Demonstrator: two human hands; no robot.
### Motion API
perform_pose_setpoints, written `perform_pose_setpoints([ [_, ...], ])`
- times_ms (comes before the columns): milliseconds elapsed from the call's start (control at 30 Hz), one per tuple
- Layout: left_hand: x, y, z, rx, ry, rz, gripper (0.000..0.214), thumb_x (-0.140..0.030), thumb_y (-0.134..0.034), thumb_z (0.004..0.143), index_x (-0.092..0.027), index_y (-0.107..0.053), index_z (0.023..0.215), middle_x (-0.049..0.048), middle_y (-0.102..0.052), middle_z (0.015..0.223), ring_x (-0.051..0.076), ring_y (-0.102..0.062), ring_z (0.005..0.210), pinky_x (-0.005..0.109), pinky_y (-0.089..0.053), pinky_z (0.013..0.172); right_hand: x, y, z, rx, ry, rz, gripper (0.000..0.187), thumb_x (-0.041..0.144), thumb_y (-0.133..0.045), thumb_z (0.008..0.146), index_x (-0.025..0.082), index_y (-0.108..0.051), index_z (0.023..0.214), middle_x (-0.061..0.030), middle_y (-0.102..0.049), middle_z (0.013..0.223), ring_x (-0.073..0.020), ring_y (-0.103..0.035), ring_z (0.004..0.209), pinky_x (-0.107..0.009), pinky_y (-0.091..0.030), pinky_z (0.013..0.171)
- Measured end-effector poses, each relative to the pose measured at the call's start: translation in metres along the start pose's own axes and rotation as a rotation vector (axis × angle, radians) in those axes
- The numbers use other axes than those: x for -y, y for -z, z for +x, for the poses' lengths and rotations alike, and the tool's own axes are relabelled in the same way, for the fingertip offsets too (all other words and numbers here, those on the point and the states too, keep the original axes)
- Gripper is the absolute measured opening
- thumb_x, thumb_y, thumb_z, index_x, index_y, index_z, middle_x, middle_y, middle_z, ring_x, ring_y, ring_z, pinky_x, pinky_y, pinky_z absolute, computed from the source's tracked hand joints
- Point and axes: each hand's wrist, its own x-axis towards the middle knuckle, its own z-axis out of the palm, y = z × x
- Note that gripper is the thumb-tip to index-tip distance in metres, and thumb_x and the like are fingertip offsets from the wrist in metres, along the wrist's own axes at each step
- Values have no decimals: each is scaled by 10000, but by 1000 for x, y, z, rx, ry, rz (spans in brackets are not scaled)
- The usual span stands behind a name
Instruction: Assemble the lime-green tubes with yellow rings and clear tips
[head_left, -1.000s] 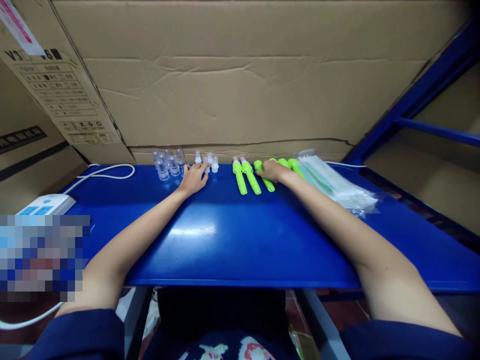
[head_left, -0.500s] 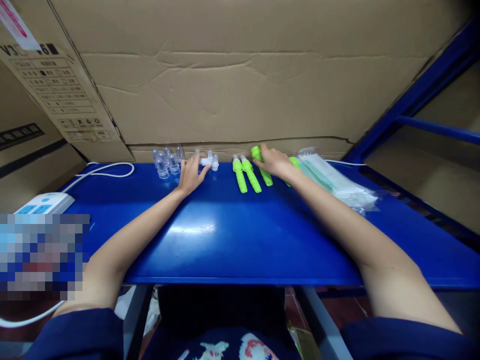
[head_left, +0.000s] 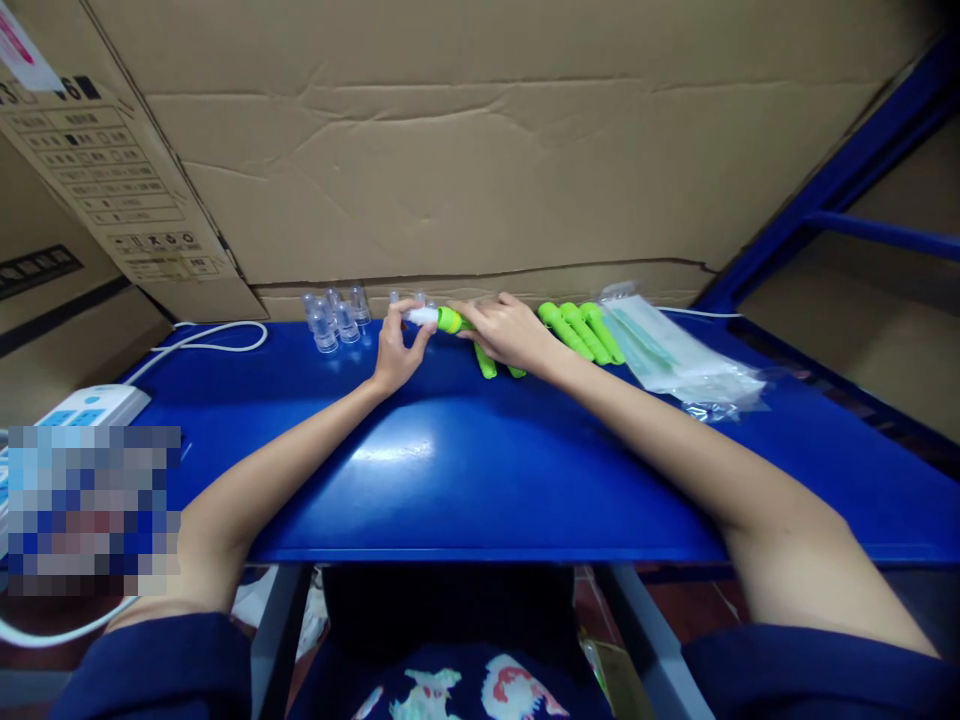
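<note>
My right hand [head_left: 510, 330] grips a bright green tube [head_left: 451, 320] and holds it sideways above the blue table [head_left: 450, 450]. My left hand [head_left: 397, 345] pinches a small white cap [head_left: 422, 315] against the tube's left end. Both hands meet near the table's far edge. Two more green tubes [head_left: 486, 362] lie under my right hand, mostly hidden. Three green tubes [head_left: 581, 328] lie in a row to the right.
Several small clear vials [head_left: 334, 318] stand at the far left of the row. Clear plastic bags [head_left: 675, 355] lie at the right. A white power strip [head_left: 94, 403] with its cord [head_left: 210, 338] sits at the left edge. Cardboard boxes [head_left: 450, 160] wall the back.
My right hand lifted one green tube from the row and carried it left. My left hand picked up a white cap and brought it to the tube's end.
</note>
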Motion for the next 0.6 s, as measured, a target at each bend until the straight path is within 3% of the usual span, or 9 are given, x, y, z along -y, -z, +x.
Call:
perform_pose_setpoints([
  [167,6,1,1,24,7,12,512,-671,-416,967,-212,-500,1176,99,-661,1120,182,-661,951,319,-519,799,4,0,-1,9,29,-56,460,319,-415,1053,71,-477,1435,-194,-745,1063,-268,-682,947,-329,-322,826],
  [600,11,-3,2,-7,-147,-56,394,-529,-528,979,-175,-535,1152,77,-676,1043,158,-654,874,271,-496,732,0,-8,-2,-28,59,-13,446,314,-471,1021,65,-528,1386,-189,-758,1005,-297,-700,917,-349,-318,814],
])
